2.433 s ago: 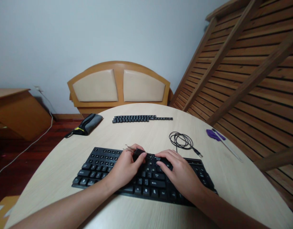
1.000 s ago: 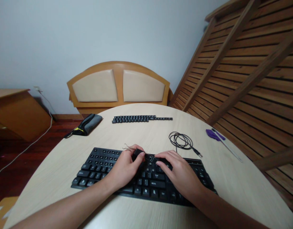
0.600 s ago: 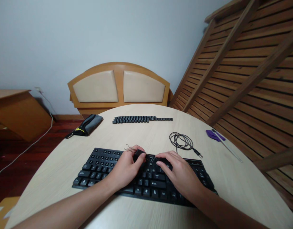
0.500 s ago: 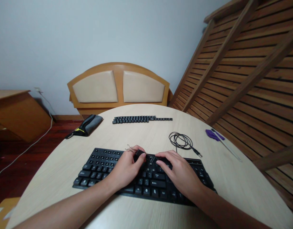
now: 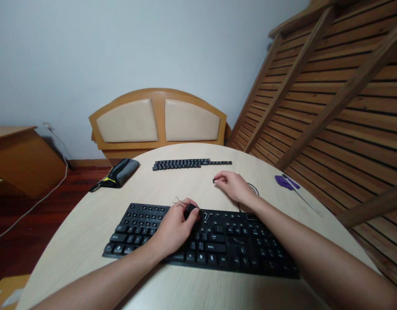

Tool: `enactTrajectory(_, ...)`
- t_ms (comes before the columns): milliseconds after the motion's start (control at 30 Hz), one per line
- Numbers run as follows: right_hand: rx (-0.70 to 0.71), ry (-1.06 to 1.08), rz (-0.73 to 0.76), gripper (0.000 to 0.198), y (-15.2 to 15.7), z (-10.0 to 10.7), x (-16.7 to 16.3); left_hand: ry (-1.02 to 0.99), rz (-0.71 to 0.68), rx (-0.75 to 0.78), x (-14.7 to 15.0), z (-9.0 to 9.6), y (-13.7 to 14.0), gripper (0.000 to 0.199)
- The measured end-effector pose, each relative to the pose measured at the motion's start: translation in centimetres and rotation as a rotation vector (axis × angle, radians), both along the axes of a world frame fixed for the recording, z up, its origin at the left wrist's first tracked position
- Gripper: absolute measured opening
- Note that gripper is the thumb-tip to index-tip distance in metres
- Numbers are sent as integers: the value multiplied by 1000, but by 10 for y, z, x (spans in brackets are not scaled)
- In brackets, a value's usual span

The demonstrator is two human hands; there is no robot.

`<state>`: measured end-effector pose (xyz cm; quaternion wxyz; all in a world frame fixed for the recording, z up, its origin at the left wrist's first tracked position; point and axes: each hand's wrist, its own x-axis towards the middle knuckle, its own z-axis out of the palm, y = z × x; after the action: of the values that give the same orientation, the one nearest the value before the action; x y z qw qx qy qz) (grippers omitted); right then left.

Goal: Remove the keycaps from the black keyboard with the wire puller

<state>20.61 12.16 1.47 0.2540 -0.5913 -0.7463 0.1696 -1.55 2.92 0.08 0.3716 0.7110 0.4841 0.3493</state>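
Beyond the keyboard (image 5: 214,248), the grip of the right hand (image 5: 232,185) pinches a keycap (image 5: 214,181), fingertips only, likely for its smallness; over the keyboard, the left hand's (image 5: 175,226) encloses a wire-ended tool (image 5: 191,208), apparently for control.

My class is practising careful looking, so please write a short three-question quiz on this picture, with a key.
1. What do the fingertips of the right hand hold?
A) a pouch
B) a small black key
C) a white stick

2. Fill in: rows of loose keys lie on the table, beyond the ____ under the left hand.

3. True or false: the left hand is stretched out over the rows of loose keys.

Key:
1. B
2. keyboard
3. False; it is over the keyboard, holding a dark tool.
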Motion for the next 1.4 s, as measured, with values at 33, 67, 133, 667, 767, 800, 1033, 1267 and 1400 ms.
enactTrajectory(33, -2, -19, -15, 14, 11, -1, -1, 2, 1, 1, 0, 0, 0, 17)
enactTrajectory(67, -9, -40, -28, 12, 22, -3, -3, 4, 1, 2, 0, 0, 0, 17)
enactTrajectory(133, -26, -83, -58, 10, 41, -6, -6, 4, 0, 2, 0, 1, 0, 17)
enactTrajectory(667, -49, -220, -219, 28, 103, -24, -40, 41, 10, 1, 0, 1, 0, 19)
enactTrajectory(767, -5, -202, -244, 17, 101, -28, -43, 29, 12, 4, 1, 3, -1, 18)
enactTrajectory(800, 11, -196, -252, 16, 100, -29, -43, 27, 9, 3, 1, 3, -1, 18)
enactTrajectory(1033, 73, -172, -281, 17, 101, -34, -47, 41, 8, 10, 1, 2, -2, 19)
enactTrajectory(1267, 72, -160, -270, 16, 100, -33, -48, 39, 12, 3, 1, 5, -1, 19)
enactTrajectory(1400, 62, -156, -265, 18, 97, -30, -48, 33, 6, 1, 0, 5, -1, 20)
